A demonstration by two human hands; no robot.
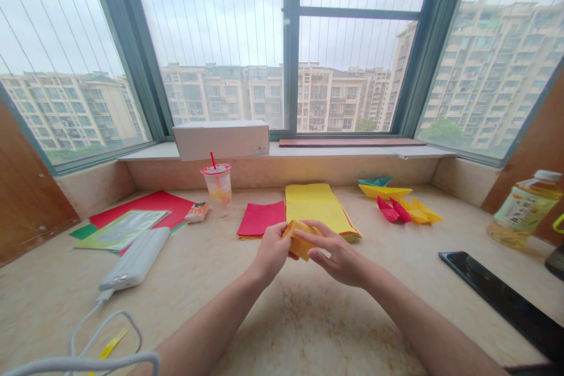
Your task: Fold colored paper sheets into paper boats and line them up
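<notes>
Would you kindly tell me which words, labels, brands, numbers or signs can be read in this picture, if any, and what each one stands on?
None can be read with certainty.
Drink bottle: label characters, too blurred to read.
White box: print near its lower right corner, too small.
Small orange-and-white packet: markings, too blurred.
Flat green-and-white packet: faint print, too blurred.

forearms (224, 312) angled inward | left fingers (278, 231) bent, gripping | right fingers (321, 239) extended leftward
</notes>
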